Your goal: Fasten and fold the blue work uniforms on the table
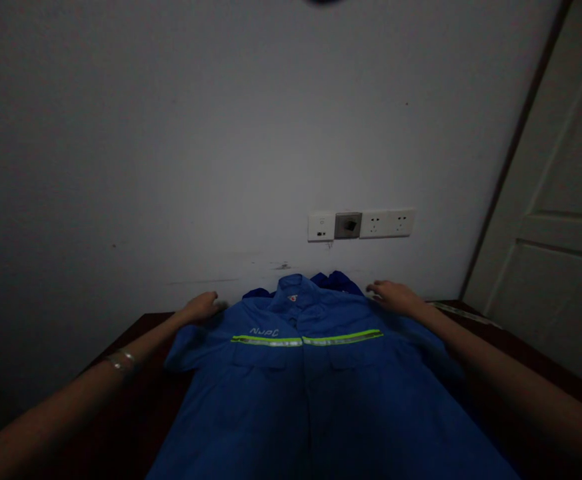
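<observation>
A blue short-sleeved work shirt lies spread front up, its collar toward the wall. Across the chest runs a yellow-green and silver reflective strip, with pale lettering above it on the left. My left hand is at the shirt's left shoulder, fingers loosely stretched and apart. At the opposite shoulder, my right hand has its fingers slightly bent and spread, holding nothing that I can see. Whether either hand presses on the cloth is hard to tell in the dim light. Darker blue cloth shows behind the collar.
The shirt lies on a dark reddish-brown table against a pale wall. A row of switches and sockets is fixed above the collar. A white panelled door stands at the right. A pale strip lies near the table's back right.
</observation>
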Demonstrator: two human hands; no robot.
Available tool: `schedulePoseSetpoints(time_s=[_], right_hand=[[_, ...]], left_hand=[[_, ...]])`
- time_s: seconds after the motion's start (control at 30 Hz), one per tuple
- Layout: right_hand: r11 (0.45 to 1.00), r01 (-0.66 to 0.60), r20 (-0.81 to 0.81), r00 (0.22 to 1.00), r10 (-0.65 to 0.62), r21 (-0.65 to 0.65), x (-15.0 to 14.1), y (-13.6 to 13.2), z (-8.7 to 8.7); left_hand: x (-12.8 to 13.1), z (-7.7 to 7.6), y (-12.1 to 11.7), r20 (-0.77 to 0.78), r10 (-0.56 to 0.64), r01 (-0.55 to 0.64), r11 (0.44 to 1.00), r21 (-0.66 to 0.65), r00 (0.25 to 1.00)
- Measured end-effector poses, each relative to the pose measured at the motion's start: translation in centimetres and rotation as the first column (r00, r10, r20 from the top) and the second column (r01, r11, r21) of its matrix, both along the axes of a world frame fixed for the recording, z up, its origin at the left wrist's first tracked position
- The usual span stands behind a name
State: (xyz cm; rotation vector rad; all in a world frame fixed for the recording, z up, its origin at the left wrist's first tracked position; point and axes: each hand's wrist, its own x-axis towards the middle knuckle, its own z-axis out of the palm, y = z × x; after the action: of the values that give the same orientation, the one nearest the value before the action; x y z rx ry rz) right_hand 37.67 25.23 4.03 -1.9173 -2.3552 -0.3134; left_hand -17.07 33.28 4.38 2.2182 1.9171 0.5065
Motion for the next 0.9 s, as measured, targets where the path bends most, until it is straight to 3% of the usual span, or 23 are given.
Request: schedulePoseSetpoints(time_s=[0.17, 0.23, 0.33, 0.4, 0.57, 0.67, 0.83, 0.9], right_hand=[[0.985, -0.155, -0.010, 0.988, 0.157, 0.074, -8.9, 2.0, 2.7], [0.984, -0.169, -0.042, 0.984, 0.171, 0.057, -11.4, 2.8, 2.9], [0.991, -0.127, -0.069, 0.989, 0.129, 0.037, -13.8, 3.9, 2.4], [0.995, -0.097, -0.075, 0.992, 0.099, 0.031, -14.7, 4.4, 1.7], [0.999, -0.040, -0.118, 0.992, 0.043, 0.024, -15.3, 5.5, 0.9], [0.999, -0.025, -0.164, 0.986, 0.028, 0.021, -14.4, 6.2, 1.5], [0.997, 0.030, -0.256, 0.967, -0.012, 0.067, -12.7, 7.0, 2.9], [0.995, 0.053, -0.281, 0.959, -0.026, 0.087, -12.6, 6.9, 3.0]], left_hand=[[10.2, 0.1, 1.7, -0.099, -0.373, 0.375, 0.927, 0.002, 0.922], [13.5, -0.3, 2.0, -0.129, -0.432, 0.437, 0.899, 0.016, 0.893], [16.6, -1.2, 2.4, -0.204, -0.421, 0.440, 0.896, 0.055, 0.884], [17.5, -1.8, 2.6, -0.202, -0.371, 0.393, 0.916, 0.083, 0.906], [17.6, -2.2, 3.9, -0.025, -0.330, 0.331, 0.940, 0.088, 0.944], [17.3, -1.3, 5.3, 0.054, -0.353, 0.349, 0.934, 0.073, 0.934], [17.0, 0.9, 7.1, 0.457, -0.299, 0.274, 0.954, 0.121, 0.838], [17.2, 1.6, 7.0, 0.458, -0.285, 0.228, 0.958, 0.176, 0.842]])
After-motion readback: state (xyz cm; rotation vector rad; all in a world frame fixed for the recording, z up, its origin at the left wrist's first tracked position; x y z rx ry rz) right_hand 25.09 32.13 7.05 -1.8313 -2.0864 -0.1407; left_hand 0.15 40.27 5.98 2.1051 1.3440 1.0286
